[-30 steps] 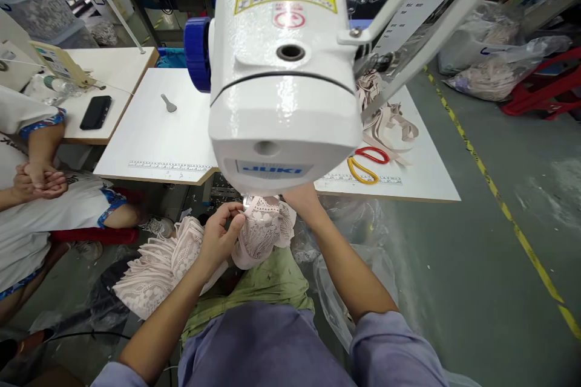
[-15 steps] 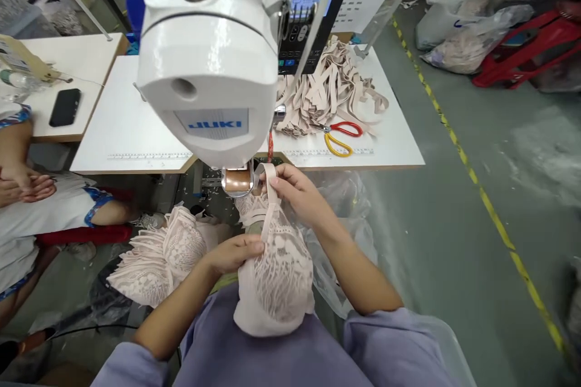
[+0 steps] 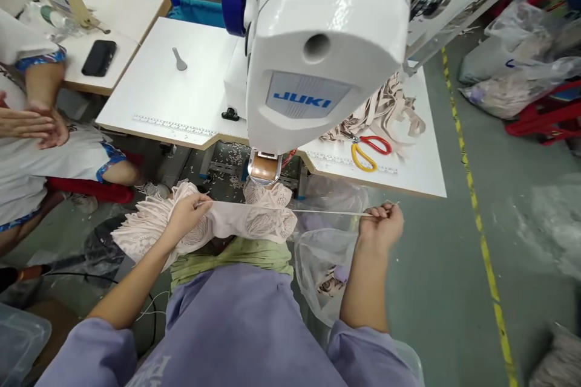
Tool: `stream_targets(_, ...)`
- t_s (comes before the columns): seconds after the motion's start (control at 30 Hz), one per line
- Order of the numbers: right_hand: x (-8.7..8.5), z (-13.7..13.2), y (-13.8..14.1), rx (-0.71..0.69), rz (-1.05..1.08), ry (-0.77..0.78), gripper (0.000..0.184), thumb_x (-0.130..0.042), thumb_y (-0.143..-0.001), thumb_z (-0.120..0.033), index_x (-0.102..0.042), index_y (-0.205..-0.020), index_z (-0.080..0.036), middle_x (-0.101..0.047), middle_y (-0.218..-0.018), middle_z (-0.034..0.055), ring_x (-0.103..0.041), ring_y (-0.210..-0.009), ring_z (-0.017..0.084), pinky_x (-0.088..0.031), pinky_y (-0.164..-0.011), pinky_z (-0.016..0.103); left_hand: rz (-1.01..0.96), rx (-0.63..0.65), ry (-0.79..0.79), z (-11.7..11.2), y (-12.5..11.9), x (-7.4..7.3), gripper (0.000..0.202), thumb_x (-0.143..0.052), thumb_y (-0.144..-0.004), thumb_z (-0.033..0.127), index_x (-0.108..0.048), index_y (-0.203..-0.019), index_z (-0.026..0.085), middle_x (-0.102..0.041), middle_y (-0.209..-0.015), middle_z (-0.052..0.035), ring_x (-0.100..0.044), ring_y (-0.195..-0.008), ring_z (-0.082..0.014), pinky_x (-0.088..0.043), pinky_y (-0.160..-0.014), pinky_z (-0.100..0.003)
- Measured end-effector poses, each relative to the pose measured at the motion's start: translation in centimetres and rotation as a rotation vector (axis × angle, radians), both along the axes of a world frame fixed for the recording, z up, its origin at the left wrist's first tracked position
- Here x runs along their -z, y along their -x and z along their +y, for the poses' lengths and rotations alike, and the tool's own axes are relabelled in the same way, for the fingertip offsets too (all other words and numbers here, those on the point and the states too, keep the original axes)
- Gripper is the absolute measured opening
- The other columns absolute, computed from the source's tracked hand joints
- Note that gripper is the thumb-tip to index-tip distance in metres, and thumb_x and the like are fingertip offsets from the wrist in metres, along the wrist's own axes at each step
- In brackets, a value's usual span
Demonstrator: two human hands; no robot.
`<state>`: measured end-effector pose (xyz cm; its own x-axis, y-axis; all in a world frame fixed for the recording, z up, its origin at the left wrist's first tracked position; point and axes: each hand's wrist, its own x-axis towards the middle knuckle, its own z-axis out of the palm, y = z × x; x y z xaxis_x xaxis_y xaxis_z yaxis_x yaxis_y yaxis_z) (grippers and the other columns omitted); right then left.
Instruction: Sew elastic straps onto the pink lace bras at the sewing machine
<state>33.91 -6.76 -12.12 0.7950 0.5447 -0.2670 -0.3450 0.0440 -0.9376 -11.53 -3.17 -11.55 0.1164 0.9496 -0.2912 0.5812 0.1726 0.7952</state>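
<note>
A pale pink lace bra [image 3: 270, 222] hangs in front of my lap, just below the sewing machine's rounded front end [image 3: 264, 168]. One narrow strap [image 3: 331, 212] runs taut and nearly level across it, from hand to hand. My left hand [image 3: 188, 216] pinches the strap's left end beside a stack of similar lace bras [image 3: 147, 224]. Out to the right, my right hand [image 3: 382, 225] is closed in a fist around the other end, with a small tip poking out. Part of the bra lies behind the strap.
Red-and-yellow-handled scissors [image 3: 365, 154] and a heap of beige straps [image 3: 394, 106] lie on the white table [image 3: 200, 66]. The machine head [image 3: 327, 54] overhangs the middle. A clear plastic bag [image 3: 318, 278] is below right. On the left sits a co-worker [image 3: 68, 163].
My hands have moved apart, the right one far to the right, stretching the strap taut. The bra has shifted up and left from my lap. The view has turned left.
</note>
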Motion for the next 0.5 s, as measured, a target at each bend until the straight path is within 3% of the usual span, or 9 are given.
stream_targets(0.1,-0.5,0.0,2.0,0.029,-0.056,-0.018,0.031,-0.059,-0.082,-0.042,-0.036,-0.075,-0.023,-0.043,-0.069,-0.0085,-0.021,-0.042,0.003,-0.021,-0.036,0.016,0.015,-0.203,-0.128,0.6,-1.4,1.2,0.031,-0.049,-0.091,0.044,-0.058,-0.104,0.017,-0.061,-0.079,-0.0027,-0.056,-0.069,-0.017,-0.043,-0.065,-0.027)
stream_targets(0.17,-0.6,-0.1,5.3,-0.134,-0.13,0.005,0.03,-0.064,-0.079,-0.044,-0.044,-0.083,-0.023,-0.053,-0.078,-0.0058,-0.029,-0.045,0.003,-0.025,-0.039,0.016,0.019,-0.27,-0.191,0.8,-2.4,1.3,0.038,-0.042,-0.095,0.042,-0.051,-0.122,0.015,-0.062,-0.083,-0.0035,-0.058,-0.072,-0.0176,-0.045,-0.068,-0.028)
stream_targets(0.23,-0.8,-0.5,9.4,-0.41,-0.228,0.044,0.032,-0.072,-0.077,-0.043,-0.051,-0.089,-0.022,-0.06,-0.085,-0.002,-0.043,-0.054,0.006,-0.036,-0.046,0.018,0.038,-0.255,-0.252,0.7,-3.3,0.7,0.045,-0.042,-0.097,0.04,-0.046,-0.133,0.015,-0.064,-0.086,-0.0049,-0.061,-0.078,-0.0198,-0.047,-0.073,-0.031)
stream_targets(0.3,-1.2,-1.4,13.0,-0.642,-0.294,0.032,0.032,-0.074,-0.078,-0.04,-0.053,-0.093,-0.022,-0.063,-0.089,0.0005,-0.057,-0.071,0.011,-0.047,-0.062,0.023,0.056,-0.149,-0.312,0.4,-4.1,-0.8,0.042,-0.045,-0.096,0.04,-0.053,-0.13,0.017,-0.068,-0.093,-0.0074,-0.064,-0.086,-0.0226,-0.049,-0.078,-0.033)
stream_targets(0.37,-2.0,-2.3,15.6,-0.823,-0.339,0.012,0.03,-0.072,-0.083,-0.04,-0.051,-0.096,-0.024,-0.064,-0.094,0.0018,-0.062,-0.085,0.015,-0.05,-0.075,0.028,0.034,0.067,-0.327,-0.2,-4.8,-2.8,0.033,-0.045,-0.096,0.038,-0.064,-0.115,0.019,-0.071,-0.101,-0.0086,-0.067,-0.094,-0.0241,-0.051,-0.082,-0.033)
stream_targets(0.43,-3.0,-3.1,17.1,-0.941,-0.393,0.029,0.027,-0.069,-0.086,-0.042,-0.05,-0.097,-0.025,-0.064,-0.098,0.0021,-0.062,-0.082,0.015,-0.049,-0.073,0.029,-0.016,0.296,-0.293,-0.7,-5.6,-4.9,0.032,-0.042,-0.097,0.036,-0.068,-0.108,0.021,-0.073,-0.103,-0.0077,-0.068,-0.095,-0.0234,-0.052,-0.081,-0.032)
stream_targets(0.5,-4.0,-3.6,17.7,-1.022,-0.482,0.068,0.025,-0.067,-0.088,-0.043,-0.05,-0.095,-0.026,-0.064,-0.092,0.0007,-0.055,-0.066,0.013,-0.045,-0.062,0.027,-0.031,0.464,-0.259,-1.2,-6.2,-6.7,0.033,-0.046,-0.097,0.04,-0.068,-0.114,0.022,-0.074,-0.103,-0.0076,-0.068,-0.091,-0.0226,-0.052,-0.076,-0.031)
